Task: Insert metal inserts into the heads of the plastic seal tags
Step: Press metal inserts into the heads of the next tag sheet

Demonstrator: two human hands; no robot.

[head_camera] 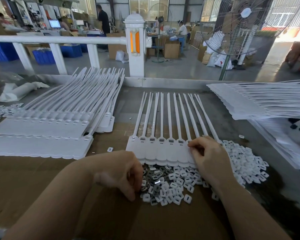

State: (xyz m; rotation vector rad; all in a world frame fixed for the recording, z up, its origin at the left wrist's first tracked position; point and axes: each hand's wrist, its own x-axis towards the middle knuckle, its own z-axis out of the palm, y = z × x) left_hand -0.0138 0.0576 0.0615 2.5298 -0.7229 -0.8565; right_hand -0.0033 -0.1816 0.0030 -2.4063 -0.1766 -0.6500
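A factory floor: stacked seal tags (47, 129), cartons (171, 49), blue crates (43, 57), workers at benches.

The left hand (121, 172) curls downward, fingertips together (knuckles up); the right hand (208, 156) pinches forward, forearm extended.

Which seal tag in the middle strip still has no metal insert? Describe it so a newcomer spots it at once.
Start at the strip of joined seal tags lying on the cardboard straight ahead, between the two hands. Run along its row of heads to the far-left tag. Its head looks plain white, while the neighbours to its right show dark metal rectangles.
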